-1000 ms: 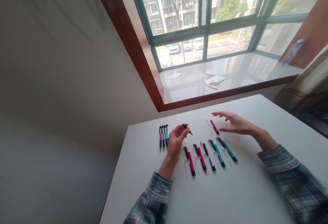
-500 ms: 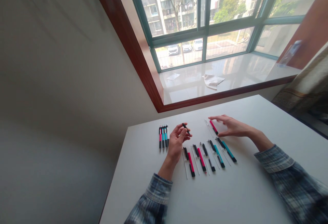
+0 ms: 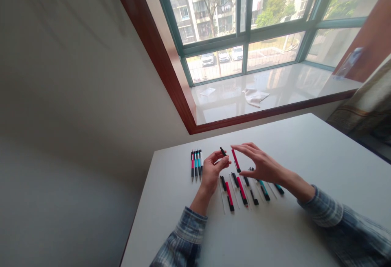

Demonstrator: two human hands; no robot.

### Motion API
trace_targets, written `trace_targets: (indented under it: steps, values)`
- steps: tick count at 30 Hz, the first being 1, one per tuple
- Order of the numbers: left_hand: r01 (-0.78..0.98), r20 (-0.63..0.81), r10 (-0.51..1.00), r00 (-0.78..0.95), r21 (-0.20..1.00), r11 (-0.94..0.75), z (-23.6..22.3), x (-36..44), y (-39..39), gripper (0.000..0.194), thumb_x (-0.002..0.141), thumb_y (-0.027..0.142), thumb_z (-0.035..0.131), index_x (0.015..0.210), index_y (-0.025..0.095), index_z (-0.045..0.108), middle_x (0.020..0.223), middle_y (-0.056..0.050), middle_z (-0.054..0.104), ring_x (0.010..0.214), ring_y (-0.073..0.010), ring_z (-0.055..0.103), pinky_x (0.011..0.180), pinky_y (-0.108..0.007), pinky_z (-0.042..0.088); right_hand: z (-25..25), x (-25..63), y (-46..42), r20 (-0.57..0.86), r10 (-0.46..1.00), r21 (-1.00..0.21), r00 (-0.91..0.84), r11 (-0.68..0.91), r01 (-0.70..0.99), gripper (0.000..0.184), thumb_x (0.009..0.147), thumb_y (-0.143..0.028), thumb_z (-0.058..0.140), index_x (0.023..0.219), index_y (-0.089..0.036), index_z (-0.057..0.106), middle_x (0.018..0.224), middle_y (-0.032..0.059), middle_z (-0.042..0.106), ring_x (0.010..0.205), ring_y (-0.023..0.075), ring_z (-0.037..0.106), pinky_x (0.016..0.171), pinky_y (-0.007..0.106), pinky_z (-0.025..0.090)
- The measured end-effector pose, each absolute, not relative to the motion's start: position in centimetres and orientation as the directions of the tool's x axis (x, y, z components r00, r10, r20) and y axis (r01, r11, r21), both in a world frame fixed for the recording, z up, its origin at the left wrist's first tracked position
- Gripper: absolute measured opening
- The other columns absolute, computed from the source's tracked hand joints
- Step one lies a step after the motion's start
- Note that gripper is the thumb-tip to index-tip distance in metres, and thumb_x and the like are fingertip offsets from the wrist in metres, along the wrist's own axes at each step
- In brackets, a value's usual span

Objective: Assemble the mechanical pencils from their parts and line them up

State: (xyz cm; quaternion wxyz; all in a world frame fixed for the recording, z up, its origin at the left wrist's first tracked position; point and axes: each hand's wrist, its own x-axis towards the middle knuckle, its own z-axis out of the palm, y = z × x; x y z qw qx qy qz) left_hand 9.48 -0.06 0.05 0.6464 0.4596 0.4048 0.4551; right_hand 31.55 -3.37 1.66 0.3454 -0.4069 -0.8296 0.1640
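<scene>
Just right of the assembled pens [image 3: 196, 164], which serve as the reference for position, the left hand [image 3: 212, 169] is observed above the counter [image 3: 171, 202]. Its state: thumb and fingers pinching a short black pen piece [image 3: 223, 151], one end projecting toward the window.

Farther right of the assembled pens, the right hand [image 3: 262, 164] is noted with thumb and forefinger spread lengthwise and appearing to grip a red pen barrel [image 3: 235, 159] by its two ends. The forefinger is at the red end, the thumb at the black end; the remaining fingers are loosely extended.

Principal relation: the barrel lies to the right of the black piece, near it but apart. The barrel's long axis runs from the window side down toward the wearer, slanting rightward, steeper than the black piece and roughly alongside it. Both hands are close to the barrel; the right is the nearer, being judged in contact.

Right of the assembled pens and closer to the wearer lie red barrels [image 3: 230, 197], turquoise barrels [image 3: 263, 190], black grips [image 3: 223, 183] and thin refills [image 3: 222, 197], partly hidden behind the right hand.
</scene>
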Motion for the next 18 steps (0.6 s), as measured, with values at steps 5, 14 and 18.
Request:
trace_targets:
  steps: [5, 14, 18]
  values:
    - [-0.171, -0.1, 0.945, 0.31, 0.973, 0.158, 0.8, 10.0, -0.2, 0.041, 0.077, 0.039, 0.086, 0.11, 0.015, 0.077, 0.111, -0.013, 0.076, 0.09, -0.0216, 0.071, 0.085, -0.036, 0.057, 1.3, 30.5, -3.7, 0.501, 0.75, -0.505, -0.433, 0.659, 0.557, 0.102, 0.085, -0.022, 0.077, 0.165, -0.039, 0.016, 0.156, 0.0079, 0.052, 0.138, 0.037, 0.05, 0.11, 0.065, 0.05]
    - [-0.113, -0.061, 0.925, 0.374, 0.987, 0.111, 1.5, 10.1, -0.4, 0.04, 0.078, 0.04, 0.084, 0.108, 0.015, 0.078, 0.106, -0.012, 0.077, 0.094, -0.0239, 0.07, 0.086, -0.035, 0.054, 1.2, 30.5, -3.7, 0.501, 0.746, -0.497, -0.438, 0.663, 0.56, 0.093, 0.087, -0.025, 0.076, 0.163, -0.038, 0.024, 0.154, 0.0073, 0.054, 0.137, 0.0361, 0.051, 0.111, 0.065, 0.049]
    - [-0.093, -0.058, 0.937, 0.343, 0.991, 0.096, 1.3, 9.9, -0.4, 0.034, 0.076, 0.038, 0.085, 0.1, 0.014, 0.079, 0.097, -0.01, 0.078, 0.084, -0.0201, 0.068, 0.083, -0.034, 0.054, 1.4, 31.2, -3.4, 0.516, 0.747, -0.512, -0.42, 0.662, 0.547, 0.093, 0.086, -0.035, 0.079, 0.163, -0.033, 0.026, 0.154, 0.0091, 0.053, 0.137, 0.0352, 0.05, 0.111, 0.06, 0.05]
